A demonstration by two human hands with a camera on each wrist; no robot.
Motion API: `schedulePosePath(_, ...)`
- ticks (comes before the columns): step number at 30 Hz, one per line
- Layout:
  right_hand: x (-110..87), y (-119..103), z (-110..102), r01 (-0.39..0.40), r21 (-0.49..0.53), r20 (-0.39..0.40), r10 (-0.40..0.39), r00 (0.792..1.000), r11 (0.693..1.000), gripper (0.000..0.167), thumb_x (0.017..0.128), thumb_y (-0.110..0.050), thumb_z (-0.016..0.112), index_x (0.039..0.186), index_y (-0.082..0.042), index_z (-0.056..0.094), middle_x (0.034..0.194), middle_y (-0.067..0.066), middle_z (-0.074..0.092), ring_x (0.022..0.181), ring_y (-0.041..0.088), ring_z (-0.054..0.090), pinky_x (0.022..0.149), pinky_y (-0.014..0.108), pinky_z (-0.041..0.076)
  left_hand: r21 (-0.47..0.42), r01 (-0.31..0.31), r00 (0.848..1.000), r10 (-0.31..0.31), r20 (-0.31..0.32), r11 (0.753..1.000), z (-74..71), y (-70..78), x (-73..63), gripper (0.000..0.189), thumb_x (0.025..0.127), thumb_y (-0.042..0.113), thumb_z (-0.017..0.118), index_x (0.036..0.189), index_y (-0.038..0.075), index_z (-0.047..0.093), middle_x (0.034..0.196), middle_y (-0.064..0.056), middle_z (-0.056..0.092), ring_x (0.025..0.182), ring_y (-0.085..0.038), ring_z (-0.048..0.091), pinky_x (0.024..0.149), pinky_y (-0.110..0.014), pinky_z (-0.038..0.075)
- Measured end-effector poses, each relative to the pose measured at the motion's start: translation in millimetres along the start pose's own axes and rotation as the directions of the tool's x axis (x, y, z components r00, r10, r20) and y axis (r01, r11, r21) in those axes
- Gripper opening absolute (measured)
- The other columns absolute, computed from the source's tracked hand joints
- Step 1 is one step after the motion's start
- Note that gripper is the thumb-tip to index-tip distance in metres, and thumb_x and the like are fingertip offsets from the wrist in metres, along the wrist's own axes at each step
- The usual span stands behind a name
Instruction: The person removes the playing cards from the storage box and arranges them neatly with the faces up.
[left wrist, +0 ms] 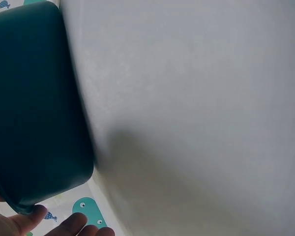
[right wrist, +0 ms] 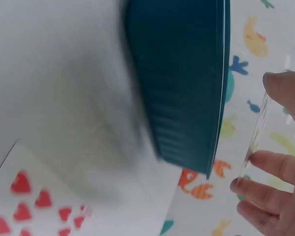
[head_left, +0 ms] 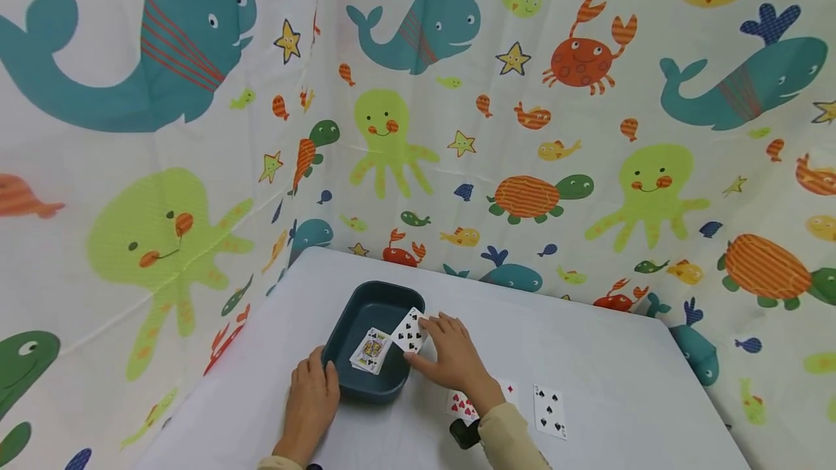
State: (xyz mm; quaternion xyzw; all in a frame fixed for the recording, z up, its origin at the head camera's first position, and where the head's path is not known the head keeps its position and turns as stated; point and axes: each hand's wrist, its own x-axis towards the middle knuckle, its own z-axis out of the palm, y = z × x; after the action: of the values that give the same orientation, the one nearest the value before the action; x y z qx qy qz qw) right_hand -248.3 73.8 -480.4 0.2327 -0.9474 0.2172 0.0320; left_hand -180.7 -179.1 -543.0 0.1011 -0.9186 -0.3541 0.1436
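A dark teal rectangular bin [head_left: 374, 392] stands on the white table. Inside lies a small stack of playing cards [head_left: 370, 351], a face card on top. On the bin's left side, my left hand [head_left: 310, 394] holds the rim, with fingertips [left wrist: 37, 214] touching the edge in the left wrist view. My right hand [head_left: 451, 350] pinches a spade playing card [head_left: 409, 332] between thumb and fingers over the bin's right rim. In the right wrist view that card [right wrist: 257, 130] appears edge-on, above the rim.
On the table right of the bin lie a heart card [head_left: 461, 405], a diamond card [head_left: 509, 389] partly hidden by the right wrist, and a spade card [head_left: 550, 412]. A sea-animal printed curtain [head_left: 451, 129] hangs behind and at the left.
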Motion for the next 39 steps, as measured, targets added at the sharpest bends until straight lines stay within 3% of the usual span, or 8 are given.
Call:
schedulePosePath(11,-38.1,35.2,-18.3,-0.010,-0.059,-0.090,0.004,0.996,0.998,0.071,0.090,-0.053,0.073,0.145,-0.011,0.056,0.149,0.014,0.054,0.145,0.037,0.040,0.119,0.059,0.025,-0.004,-0.009,1.000,0.009,-0.017,1.000,0.8,1.1,0.7,0.044,0.105,0.015,0.048,0.140,-0.012,0.043,0.124,-0.038,0.053,0.117,-0.051,0.050,0.097,-0.063,0.043)
schedulePosePath(17,-65.2,57.3,-25.2,-0.061,-0.089,-0.081,0.054,0.995,0.994,0.072,0.088,-0.054,0.074,0.145,-0.013,0.057,0.149,0.012,0.054,0.146,0.036,0.040,0.119,0.059,0.025,-0.004,-0.014,0.999,0.014,-0.044,1.000,-0.5,1.4,-0.1,0.043,0.105,0.014,0.049,0.139,-0.012,0.043,0.122,-0.039,0.054,0.116,-0.052,0.051,0.097,-0.062,0.043)
schedulePosePath(23,-91.4,77.1,-31.4,-0.109,-0.112,-0.086,0.100,0.991,0.988,0.069,0.088,-0.049,0.077,0.143,-0.012,0.058,0.148,0.014,0.055,0.145,0.037,0.040,0.119,0.060,0.025,-0.005,-0.016,0.999,0.015,-0.031,1.000,-1.4,1.8,-0.8,0.044,0.106,0.014,0.048,0.139,-0.013,0.042,0.123,-0.039,0.053,0.117,-0.052,0.051,0.097,-0.063,0.043)
schedulePosePath(39,-143.4,110.1,-52.5,-0.255,-0.174,-0.084,0.244,0.966,0.951,0.072,0.085,-0.053,0.078,0.141,-0.012,0.059,0.146,0.015,0.056,0.143,0.041,0.040,0.114,0.067,0.028,-0.006,-0.013,0.999,0.013,-0.031,1.000,0.1,1.9,-5.0,0.043,0.106,0.014,0.047,0.140,-0.012,0.042,0.123,-0.039,0.053,0.118,-0.051,0.050,0.098,-0.063,0.043)
